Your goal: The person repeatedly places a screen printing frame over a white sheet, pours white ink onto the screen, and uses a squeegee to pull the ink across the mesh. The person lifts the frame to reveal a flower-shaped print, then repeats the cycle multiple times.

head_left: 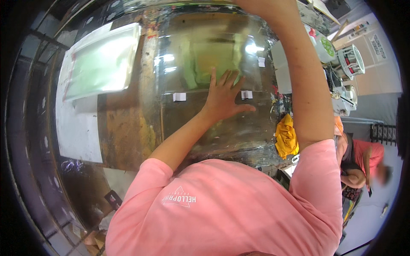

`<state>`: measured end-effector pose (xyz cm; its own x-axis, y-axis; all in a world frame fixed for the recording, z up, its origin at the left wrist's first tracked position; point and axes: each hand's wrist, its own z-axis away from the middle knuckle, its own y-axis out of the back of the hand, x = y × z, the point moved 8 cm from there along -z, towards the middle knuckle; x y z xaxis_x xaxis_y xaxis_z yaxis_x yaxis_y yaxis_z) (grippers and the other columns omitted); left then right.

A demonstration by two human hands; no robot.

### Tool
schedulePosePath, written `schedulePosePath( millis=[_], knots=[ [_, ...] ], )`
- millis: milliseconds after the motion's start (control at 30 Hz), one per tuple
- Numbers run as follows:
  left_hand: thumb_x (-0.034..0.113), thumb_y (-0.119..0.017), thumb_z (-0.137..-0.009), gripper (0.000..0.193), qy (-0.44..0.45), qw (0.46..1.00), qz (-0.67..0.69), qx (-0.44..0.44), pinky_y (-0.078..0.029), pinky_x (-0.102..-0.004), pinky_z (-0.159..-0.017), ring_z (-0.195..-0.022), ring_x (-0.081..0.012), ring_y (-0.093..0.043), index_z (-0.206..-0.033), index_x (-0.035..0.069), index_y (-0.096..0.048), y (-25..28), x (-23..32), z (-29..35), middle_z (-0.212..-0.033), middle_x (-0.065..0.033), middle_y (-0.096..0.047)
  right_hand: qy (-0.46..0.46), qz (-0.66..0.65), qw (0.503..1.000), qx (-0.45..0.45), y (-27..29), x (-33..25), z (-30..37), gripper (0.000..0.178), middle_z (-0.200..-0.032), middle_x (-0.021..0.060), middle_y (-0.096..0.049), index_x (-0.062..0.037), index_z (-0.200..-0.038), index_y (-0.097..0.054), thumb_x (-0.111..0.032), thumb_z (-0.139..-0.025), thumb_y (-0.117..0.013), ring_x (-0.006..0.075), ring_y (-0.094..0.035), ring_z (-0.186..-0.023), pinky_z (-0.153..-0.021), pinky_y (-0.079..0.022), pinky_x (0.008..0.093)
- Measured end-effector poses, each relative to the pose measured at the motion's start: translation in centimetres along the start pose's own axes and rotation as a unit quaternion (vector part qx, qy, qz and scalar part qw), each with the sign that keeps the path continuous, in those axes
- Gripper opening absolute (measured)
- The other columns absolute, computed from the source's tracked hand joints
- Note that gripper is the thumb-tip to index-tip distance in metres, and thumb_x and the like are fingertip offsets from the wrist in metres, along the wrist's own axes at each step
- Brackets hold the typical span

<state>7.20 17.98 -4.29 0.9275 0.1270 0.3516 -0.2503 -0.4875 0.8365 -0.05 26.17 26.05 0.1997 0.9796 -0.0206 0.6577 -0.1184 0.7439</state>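
Note:
My left hand lies flat with its fingers spread on a clear, shiny plastic sheet over the dark worktop. The sheet has a yellow-green tint in its middle and reflects the lights. Small white tabs sit around it: one tab left of the hand, another tab beside my thumb, and a third tab farther right. Stretched to the far edge, my right hand is cut off by the top of the picture, its fingers out of sight.
To the left, a stack of clear plastic sheets rests on white board. A yellow cloth lies at the table's right edge. Beyond my right arm are a white bucket and several containers. Another person sits at the far right.

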Motion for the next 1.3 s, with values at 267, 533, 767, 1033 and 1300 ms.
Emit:
schedulePosePath(
  millis=[267,533,767,1033,1300],
  knots=[
    [0.016,-0.096,-0.078,0.098,0.246,0.764,0.507,0.315,-0.06,-0.0318,-0.086,-0.092,-0.0186,-0.071,-0.154,-0.01,-0.04,18.6,-11.5,2.2,-0.108,-0.0131,-0.072,0.013,0.003,1.0,-0.012,-1.8,-1.5,5.7,0.049,-0.091,0.0167,-0.073,-0.0032,-0.112,-0.072,-0.049,-0.099,-0.06,0.0351,-0.069,-0.09,-0.085,-0.046,0.0466],
    [0.056,-0.099,-0.061,0.103,0.346,0.918,0.166,0.101,-0.049,-0.0447,-0.099,-0.108,-0.0302,-0.067,-0.14,0.0,-0.064,11.2,-13.4,11.4,-0.113,-0.0116,-0.071,0.067,-0.109,0.964,-0.232,-9.7,-2.5,19.5,0.037,-0.096,0.0112,-0.068,-0.0119,-0.102,-0.075,-0.048,-0.099,-0.067,0.0327,-0.065,-0.095,-0.082,-0.049,0.0481],
    [0.069,-0.096,-0.048,0.107,0.339,0.937,-0.062,0.047,-0.029,-0.046,-0.108,-0.119,-0.0268,-0.052,-0.132,0.008,-0.072,9.6,-13.0,12.7,-0.117,-0.0076,-0.059,-0.008,-0.135,0.955,-0.262,-12.9,-3.6,25.8,0.035,-0.099,0.0095,-0.069,-0.0129,-0.107,-0.074,-0.044,-0.093,-0.075,0.0309,-0.069,-0.093,-0.074,-0.057,0.046],
    [0.072,-0.094,-0.049,0.114,0.313,0.946,-0.053,0.056,-0.03,-0.0463,-0.104,-0.111,-0.0275,-0.052,-0.142,0.011,-0.068,9.6,-13.0,13.3,-0.111,-0.0073,-0.058,0.032,-0.091,0.975,-0.201,-20.5,1.1,19.4,0.036,-0.1,0.0085,-0.068,-0.0167,-0.109,-0.071,-0.05,-0.095,-0.07,0.0311,-0.07,-0.094,-0.073,-0.06,0.0463],
    [0.072,-0.093,-0.052,0.118,0.267,0.955,-0.059,0.119,-0.031,-0.0456,-0.101,-0.104,-0.0263,-0.054,-0.148,0.01,-0.063,10.1,-12.8,13.0,-0.105,-0.0068,-0.061,0.038,-0.089,0.941,-0.325,-27.8,8.0,9.4,0.056,-0.101,0.0109,-0.072,-0.0168,-0.113,-0.076,-0.067,-0.1,-0.057,0.0337,-0.072,-0.095,-0.081,-0.056,0.0485]
  ],
)
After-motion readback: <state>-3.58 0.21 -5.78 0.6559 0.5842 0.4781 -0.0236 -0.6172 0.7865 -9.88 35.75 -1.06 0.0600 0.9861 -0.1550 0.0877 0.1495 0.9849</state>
